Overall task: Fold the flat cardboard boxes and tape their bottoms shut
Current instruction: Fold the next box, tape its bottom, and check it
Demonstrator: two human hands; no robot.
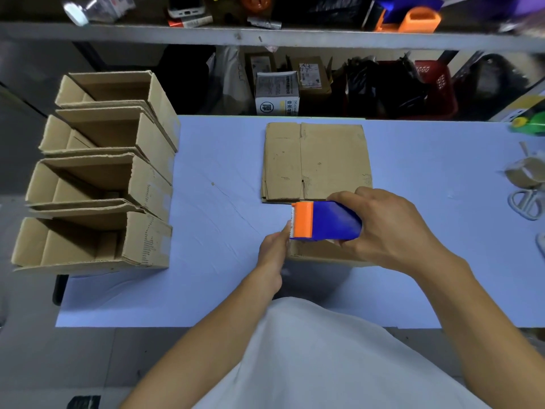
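Four folded boxes point(97, 172) sit left on worktop point(206, 160). Right hand point(392, 228) grips tape dispenser point(324, 221) over current box point(321, 253); left hand point(272, 258) pinches near its blade. Advice: keep tape taut, centred on seam.

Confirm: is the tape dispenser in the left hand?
No. The right hand grips the blue and orange tape dispenser, while the left hand only touches its orange end over the box.
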